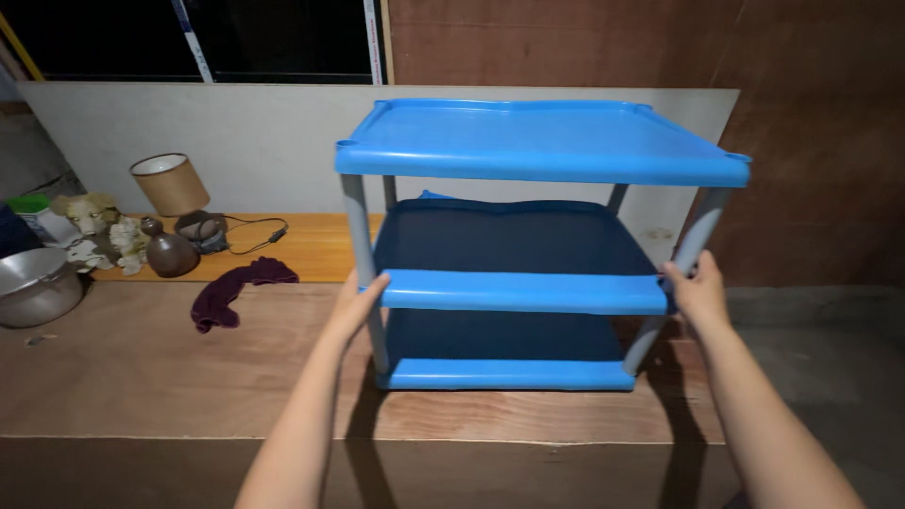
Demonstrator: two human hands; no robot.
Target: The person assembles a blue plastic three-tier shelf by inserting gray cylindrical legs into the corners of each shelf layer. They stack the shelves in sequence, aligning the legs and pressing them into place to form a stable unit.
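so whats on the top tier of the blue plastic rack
Nothing shows on the top tier of the blue rack; its surface looks bare. The left hand and right hand grip the middle tier, whose surface lies in shadow.

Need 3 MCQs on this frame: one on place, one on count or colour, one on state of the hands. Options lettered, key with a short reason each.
1. Where does the purple cloth lie?
A. On the rack's top shelf
B. On the wooden surface, left of the rack
C. Inside the metal pot

2. How many shelves does the blue plastic rack have?
A. Two
B. Three
C. Five

3. What are the hands doing?
A. Both at the middle shelf, one on each side
B. Both resting flat on the top shelf
C. One holds the table lamp, one hangs free

Key:
1 B: the cloth lies on the wooden surface between the rack and the metal pot.
2 B: top, middle and bottom blue shelves show on grey posts.
3 A: the left hand is at the middle shelf's left end by the post, and the right hand is at its right end; the table lamp stands untouched.
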